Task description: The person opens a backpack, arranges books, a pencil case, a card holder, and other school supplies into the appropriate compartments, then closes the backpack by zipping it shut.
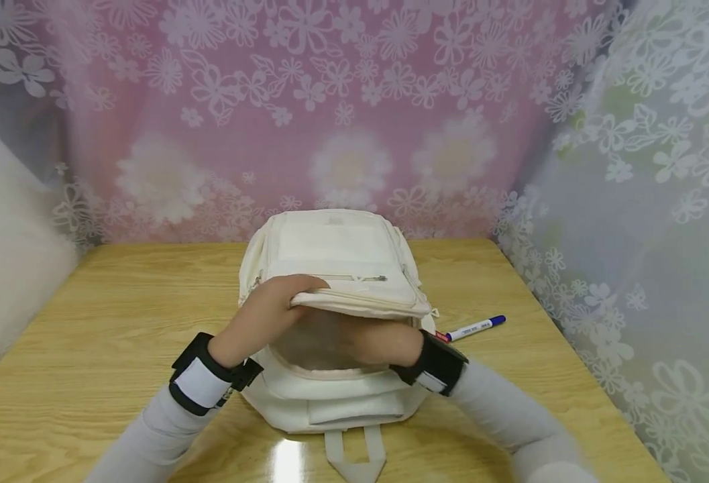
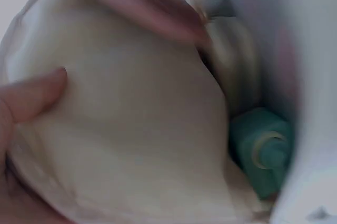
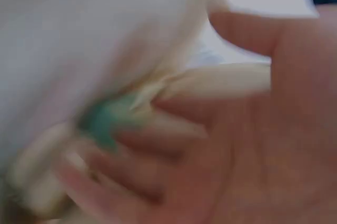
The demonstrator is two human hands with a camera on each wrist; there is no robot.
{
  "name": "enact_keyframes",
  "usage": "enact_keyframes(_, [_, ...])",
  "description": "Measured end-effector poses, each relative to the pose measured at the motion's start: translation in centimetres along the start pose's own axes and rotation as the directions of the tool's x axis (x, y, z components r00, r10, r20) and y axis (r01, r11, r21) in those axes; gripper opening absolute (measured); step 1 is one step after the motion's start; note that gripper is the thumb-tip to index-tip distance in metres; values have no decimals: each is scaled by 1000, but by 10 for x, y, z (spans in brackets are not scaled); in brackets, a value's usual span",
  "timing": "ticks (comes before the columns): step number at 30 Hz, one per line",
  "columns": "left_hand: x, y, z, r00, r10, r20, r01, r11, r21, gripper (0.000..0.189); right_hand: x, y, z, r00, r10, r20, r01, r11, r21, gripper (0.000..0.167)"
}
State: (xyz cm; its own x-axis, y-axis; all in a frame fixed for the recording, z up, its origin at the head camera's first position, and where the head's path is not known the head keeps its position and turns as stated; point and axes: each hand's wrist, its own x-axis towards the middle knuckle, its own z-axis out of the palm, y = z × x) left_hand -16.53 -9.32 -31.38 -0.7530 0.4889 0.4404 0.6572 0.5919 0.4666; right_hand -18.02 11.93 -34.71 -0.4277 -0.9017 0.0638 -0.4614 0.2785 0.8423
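Note:
A cream backpack (image 1: 330, 245) lies on the table with its zipped opening toward me. My left hand (image 1: 263, 315) grips the edge of its front flap (image 1: 366, 303) and holds it up, thumb on one side. My right hand (image 1: 384, 342) reaches into the opening, its fingers hidden by the flap in the head view. In the right wrist view that hand's fingers (image 3: 174, 145) look loosely extended, though blurred. Deep inside the bag, beyond the flap, sits a green container with a round cap (image 2: 263, 150).
A white marker with a blue cap (image 1: 477, 329) lies on the wooden table (image 1: 149, 295) right of the bag, beside a partly hidden red item (image 1: 443, 337). The bag's strap loop (image 1: 357, 463) points toward me. Floral curtains (image 1: 342, 100) hang behind and at the sides.

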Motion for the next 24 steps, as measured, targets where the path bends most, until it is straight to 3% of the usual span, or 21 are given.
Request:
enact_keyframes(1, [-3, -1, 1, 999, 45, 22, -45, 999, 15, 33, -7, 5, -24, 997, -73, 34, 53, 914, 401, 50])
enact_keyframes(2, [-6, -3, 3, 995, 89, 48, -91, 996, 26, 37, -14, 11, -44, 988, -136, 69, 59, 759, 648, 51])
enact_keyframes(3, [-9, -5, 4, 988, 134, 72, -137, 990, 41, 40, -19, 15, -58, 973, -196, 125, 26, 624, 781, 51])
enact_keyframes(4, [-12, -7, 6, 980, 175, 91, -181, 982, 57, 44, -23, 19, -70, 965, -196, 176, -59, 489, 871, 52])
enact_keyframes(5, [-15, -9, 8, 972, 209, 104, -218, 973, 79, 49, -25, 24, -78, 952, -230, 201, -88, 421, 903, 47])
enact_keyframes(6, [-18, -11, 10, 966, 234, 113, -245, 965, 97, 50, -26, 29, -83, 949, -242, 200, -94, 390, 916, 45])
enact_keyframes(9, [-28, -17, 17, 956, 265, 125, -282, 948, 145, 61, -18, 43, -82, 969, -170, 179, -115, 334, 936, 40])
enact_keyframes(11, [-35, -22, 23, 948, 283, 142, -307, 934, 185, 64, -6, 51, -70, 982, -94, 163, -128, 302, 945, 37])
enact_keyframes(13, [-42, -25, 29, 941, 285, 181, -319, 926, 201, 66, 8, 56, -55, 985, -30, 167, -152, 291, 945, 37])
enact_keyframes(16, [-51, -30, 32, 922, 267, 279, -325, 927, 185, 57, 28, 58, -25, 979, 31, 202, -201, 332, 922, 43])
enact_keyframes(18, [-54, -32, 29, 919, 223, 326, -273, 955, 115, 50, 37, 57, -6, 961, 41, 273, -269, 370, 889, 51])
enact_keyframes(20, [-53, -35, 22, 937, 155, 314, -171, 985, 23, 45, 44, 54, 12, 940, 42, 339, -328, 392, 860, 58])
enact_keyframes(22, [-49, -40, 12, 975, 73, 208, -69, 997, -28, 38, 48, 50, 24, 920, 42, 389, -373, 393, 840, 62])
enact_keyframes(24, [-46, -49, 1, 996, -52, 69, 53, 999, -11, 34, 51, 47, 32, 918, 52, 393, -382, 381, 842, 65])
